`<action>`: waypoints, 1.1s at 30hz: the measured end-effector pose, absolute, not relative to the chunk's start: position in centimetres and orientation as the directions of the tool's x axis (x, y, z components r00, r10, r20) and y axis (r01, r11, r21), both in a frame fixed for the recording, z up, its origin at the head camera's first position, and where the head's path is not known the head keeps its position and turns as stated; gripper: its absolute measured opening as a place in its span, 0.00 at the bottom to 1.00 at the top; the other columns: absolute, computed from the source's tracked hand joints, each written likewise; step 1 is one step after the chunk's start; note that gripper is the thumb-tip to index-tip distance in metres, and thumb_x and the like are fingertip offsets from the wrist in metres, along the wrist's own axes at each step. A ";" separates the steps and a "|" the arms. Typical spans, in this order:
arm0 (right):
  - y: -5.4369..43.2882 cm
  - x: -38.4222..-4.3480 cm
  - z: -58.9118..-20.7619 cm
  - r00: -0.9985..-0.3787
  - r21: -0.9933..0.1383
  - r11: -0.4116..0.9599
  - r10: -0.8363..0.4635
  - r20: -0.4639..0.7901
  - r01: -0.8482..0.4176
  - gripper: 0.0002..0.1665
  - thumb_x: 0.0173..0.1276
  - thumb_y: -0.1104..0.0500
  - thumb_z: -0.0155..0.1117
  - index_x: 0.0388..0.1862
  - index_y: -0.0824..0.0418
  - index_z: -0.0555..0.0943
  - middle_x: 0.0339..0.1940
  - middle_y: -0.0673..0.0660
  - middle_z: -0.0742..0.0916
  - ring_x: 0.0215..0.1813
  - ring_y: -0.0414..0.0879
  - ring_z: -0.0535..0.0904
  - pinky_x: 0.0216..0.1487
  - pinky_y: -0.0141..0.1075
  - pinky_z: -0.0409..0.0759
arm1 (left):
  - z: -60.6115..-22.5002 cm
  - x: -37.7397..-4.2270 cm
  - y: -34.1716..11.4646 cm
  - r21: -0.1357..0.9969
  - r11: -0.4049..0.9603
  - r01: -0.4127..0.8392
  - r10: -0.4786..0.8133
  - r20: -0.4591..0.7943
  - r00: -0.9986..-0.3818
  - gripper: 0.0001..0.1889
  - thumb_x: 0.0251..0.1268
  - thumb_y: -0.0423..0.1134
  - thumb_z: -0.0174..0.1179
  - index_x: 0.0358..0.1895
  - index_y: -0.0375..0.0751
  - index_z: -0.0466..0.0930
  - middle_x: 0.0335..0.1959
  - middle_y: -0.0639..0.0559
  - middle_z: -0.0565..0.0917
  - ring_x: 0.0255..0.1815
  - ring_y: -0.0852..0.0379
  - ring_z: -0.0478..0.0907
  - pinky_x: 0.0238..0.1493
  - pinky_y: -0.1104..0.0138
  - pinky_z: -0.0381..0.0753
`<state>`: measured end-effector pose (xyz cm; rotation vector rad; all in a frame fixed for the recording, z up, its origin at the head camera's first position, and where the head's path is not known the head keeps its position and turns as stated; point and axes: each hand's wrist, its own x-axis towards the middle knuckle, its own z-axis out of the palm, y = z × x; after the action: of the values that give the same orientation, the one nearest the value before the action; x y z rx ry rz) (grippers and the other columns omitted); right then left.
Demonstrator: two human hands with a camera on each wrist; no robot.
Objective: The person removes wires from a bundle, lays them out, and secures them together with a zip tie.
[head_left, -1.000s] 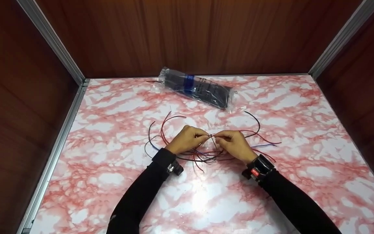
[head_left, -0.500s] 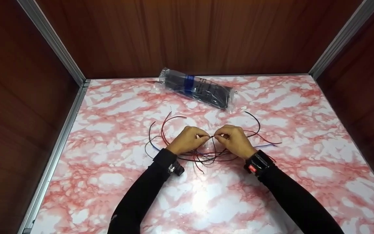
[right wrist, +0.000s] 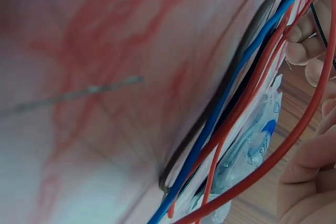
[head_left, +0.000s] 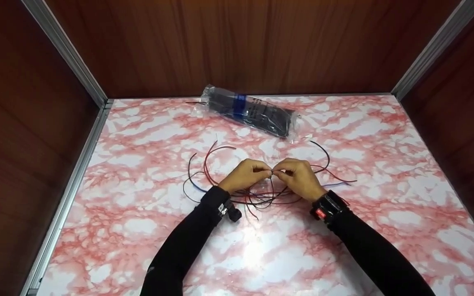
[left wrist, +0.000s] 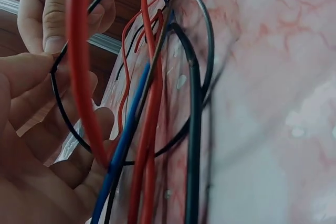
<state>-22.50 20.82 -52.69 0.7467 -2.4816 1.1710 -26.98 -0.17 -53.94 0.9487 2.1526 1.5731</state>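
My left hand [head_left: 246,176] and right hand [head_left: 300,179] meet fingertip to fingertip above a loose bundle of wires. Between them is a thin black cable tie [left wrist: 212,38], bent into a wide loop that circles the wires in the left wrist view. Thumb and forefinger of each hand pinch it where its ends meet. That joint is mostly hidden by the fingertips. Through the loop run red wires [left wrist: 153,108], a blue wire [left wrist: 126,119] and a thick black wire [left wrist: 195,129]. Their ends fan out left and right on the table.
A clear plastic bag [head_left: 257,113] with a blue label and dark contents lies at the back of the pink-and-white marbled table [head_left: 146,242]. Brown panels [head_left: 237,49] and grey metal rails [head_left: 72,61] enclose the back and sides.
My left hand has shifted slightly right and its wrist has turned. The right wrist turned a little earlier and now stays nearly still. Both hands keep pinching the cable tie.
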 end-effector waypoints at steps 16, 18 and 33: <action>21.2 -22.1 -52.6 -0.820 -0.575 0.587 -0.354 0.451 -0.570 0.03 0.59 0.67 0.70 0.31 0.60 0.88 0.32 0.46 0.87 0.35 0.38 0.81 0.36 0.35 0.78 | -53.8 -26.8 -0.4 0.918 0.217 0.332 0.701 0.091 -0.708 0.08 0.64 0.36 0.61 0.35 0.35 0.86 0.26 0.59 0.82 0.28 0.63 0.74 0.32 0.71 0.72; 21.4 -22.0 -52.5 -0.824 -0.570 0.600 -0.340 0.454 -0.562 0.04 0.59 0.68 0.70 0.30 0.60 0.88 0.32 0.47 0.87 0.34 0.38 0.81 0.35 0.35 0.78 | -53.8 -26.8 -0.5 0.913 0.223 0.341 0.699 0.094 -0.709 0.08 0.64 0.36 0.61 0.35 0.35 0.86 0.26 0.59 0.81 0.28 0.64 0.74 0.32 0.71 0.72; 22.8 -22.2 -52.5 -0.839 -0.561 0.643 -0.268 0.473 -0.521 0.07 0.56 0.70 0.70 0.29 0.59 0.88 0.33 0.47 0.88 0.33 0.38 0.82 0.36 0.35 0.78 | -53.6 -26.8 -2.5 0.903 0.275 0.331 0.675 0.064 -0.735 0.08 0.64 0.36 0.61 0.34 0.35 0.86 0.21 0.57 0.79 0.26 0.64 0.73 0.31 0.70 0.70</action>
<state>-22.17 22.81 -52.53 0.6284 -2.5178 1.0174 -26.82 -2.53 -53.64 0.9167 2.2177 1.4452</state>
